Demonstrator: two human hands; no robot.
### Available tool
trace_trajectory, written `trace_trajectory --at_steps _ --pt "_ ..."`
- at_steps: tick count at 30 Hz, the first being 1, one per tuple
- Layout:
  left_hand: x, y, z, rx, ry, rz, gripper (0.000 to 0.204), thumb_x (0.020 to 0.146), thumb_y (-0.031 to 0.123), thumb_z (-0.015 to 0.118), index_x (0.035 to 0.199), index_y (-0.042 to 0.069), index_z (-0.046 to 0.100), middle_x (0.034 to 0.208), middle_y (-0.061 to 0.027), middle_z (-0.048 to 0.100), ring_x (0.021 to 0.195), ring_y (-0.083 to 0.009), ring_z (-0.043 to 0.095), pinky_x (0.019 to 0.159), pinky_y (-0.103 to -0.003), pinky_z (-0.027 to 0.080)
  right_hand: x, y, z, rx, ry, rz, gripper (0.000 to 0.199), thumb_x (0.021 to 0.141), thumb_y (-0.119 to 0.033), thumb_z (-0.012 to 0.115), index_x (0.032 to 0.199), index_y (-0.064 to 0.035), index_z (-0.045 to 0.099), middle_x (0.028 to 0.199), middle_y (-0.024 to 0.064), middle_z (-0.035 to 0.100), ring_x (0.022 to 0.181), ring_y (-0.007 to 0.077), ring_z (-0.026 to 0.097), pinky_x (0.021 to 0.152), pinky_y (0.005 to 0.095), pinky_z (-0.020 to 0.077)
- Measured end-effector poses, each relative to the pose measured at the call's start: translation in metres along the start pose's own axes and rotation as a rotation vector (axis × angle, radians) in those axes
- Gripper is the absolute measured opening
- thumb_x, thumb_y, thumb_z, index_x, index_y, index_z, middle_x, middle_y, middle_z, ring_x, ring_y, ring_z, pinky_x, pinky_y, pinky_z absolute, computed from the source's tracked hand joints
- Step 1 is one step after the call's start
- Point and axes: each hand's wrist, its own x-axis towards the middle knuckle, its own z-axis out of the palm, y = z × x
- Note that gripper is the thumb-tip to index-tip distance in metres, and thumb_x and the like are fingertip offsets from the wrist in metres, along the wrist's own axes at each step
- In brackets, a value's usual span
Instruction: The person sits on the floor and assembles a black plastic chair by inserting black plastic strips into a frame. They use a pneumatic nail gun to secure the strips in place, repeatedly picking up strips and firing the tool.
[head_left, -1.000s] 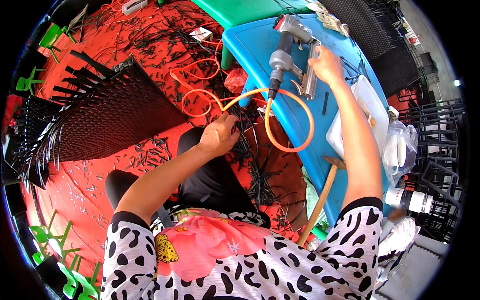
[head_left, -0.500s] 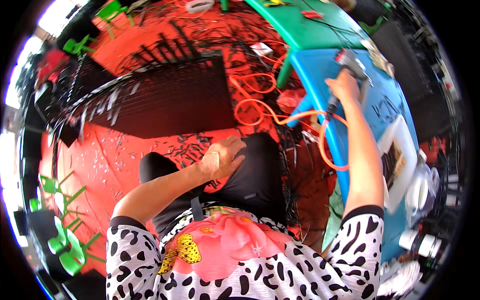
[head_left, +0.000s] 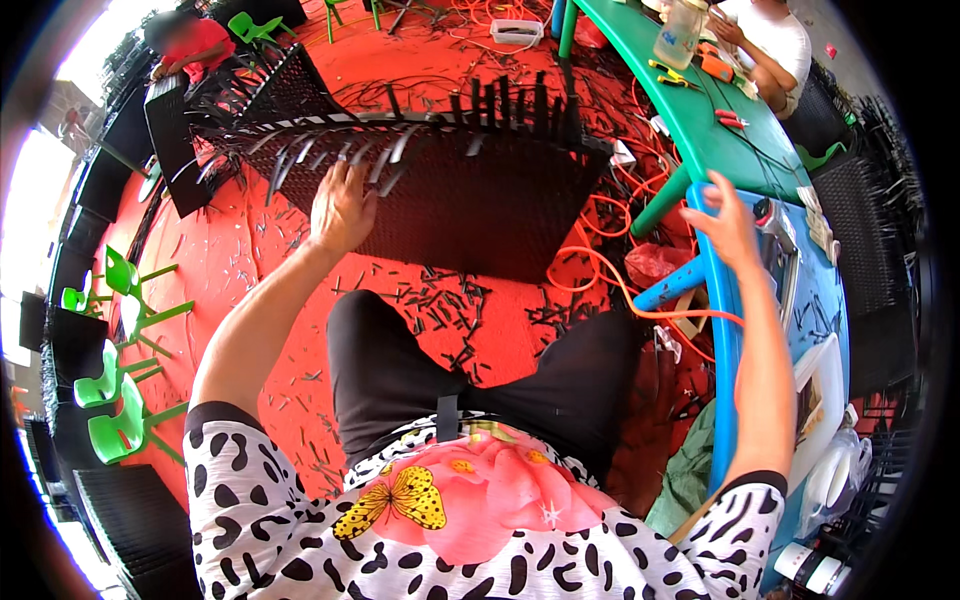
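Black woven panel (head_left: 470, 210) stood before knees (head_left: 368, 335) | weave covered face; strip ends (head_left: 541, 104) projected, unfinished | left hand (head_left: 342, 208) was at panel, grip not discernible | right hand (head_left: 730, 222) was empty, spread wide, near air nailer (head_left: 774, 222)

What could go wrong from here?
1. Loose strip ends jut from the woven panel right by the left hand; they could scratch it.
2. The orange hose droops off the blue table near a knee; a leg might snag it.
3. Black scraps litter the red floor; feet may slip.
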Motion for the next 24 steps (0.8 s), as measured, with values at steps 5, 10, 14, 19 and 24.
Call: trace_trajectory --at_steps 5,10,14,19,24 --pt "0.049 -0.03 -0.016 0.029 0.265 -0.01 0.049 0.071 0.012 0.072 0.115 0.001 0.051 0.116 -0.021 0.054 0.107 -0.0384 0.053 0.091 -0.043 0.045 0.051 -0.058 0.097 0.597 -0.152 -0.112 0.088 0.062 -0.027 0.086 0.133 0.0009 0.041 0.1 0.0137 0.062 0.092 0.0208 0.06 0.083 0.0337 0.048" --pt "0.059 -0.031 -0.029 0.075 -0.007 0.007 0.072 0.068 0.033 0.078 0.124 0.002 0.046 0.115 -0.0164 0.054 0.114 -0.034 0.049 0.098 -0.043 0.038 0.034 -0.078 0.137 0.521 0.052 -0.115 0.049 0.07 -0.016 0.081 0.107 -0.0014 0.053 0.091 0.0025 0.057 0.083 0.0133 0.054 0.077 0.0291 0.0459" --pt "0.055 -0.035 -0.034 0.068 -0.194 -0.074 0.074 0.073 0.067 0.062 0.111 0.005 0.049 0.105 -0.0138 0.059 0.108 -0.0314 0.053 0.097 -0.056 0.032 -0.001 -0.117 0.136 0.926 -0.009 -0.173 0.016 0.083 -0.008 0.064 0.097 -0.0021 0.059 0.085 -0.0018 0.053 0.079 0.0089 0.048 0.072 0.0251 0.0426" --pt "0.047 -0.034 -0.04 0.072 -0.191 0.028 0.063 0.077 0.067 0.055 0.079 0.004 0.055 0.08 -0.0099 0.059 0.086 -0.0294 0.058 0.075 -0.046 0.038 -0.023 -0.075 0.167 0.728 0.178 -0.226 0.047 0.086 -0.032 0.069 0.116 -0.0016 0.05 0.1 0.0008 0.052 0.087 0.0104 0.05 0.079 0.026 0.0439" --pt "0.03 -0.036 -0.068 0.069 -0.25 0.165 0.057 0.079 0.063 0.056 0.082 0.007 0.065 0.062 -0.008 0.059 0.064 -0.031 0.06 0.063 -0.041 0.042 -0.043 -0.072 0.173 0.68 0.158 -0.237 0.067 0.084 -0.045 0.067 0.127 -0.0004 0.043 0.107 0.004 0.052 0.094 0.0118 0.051 0.085 0.027 0.0438"
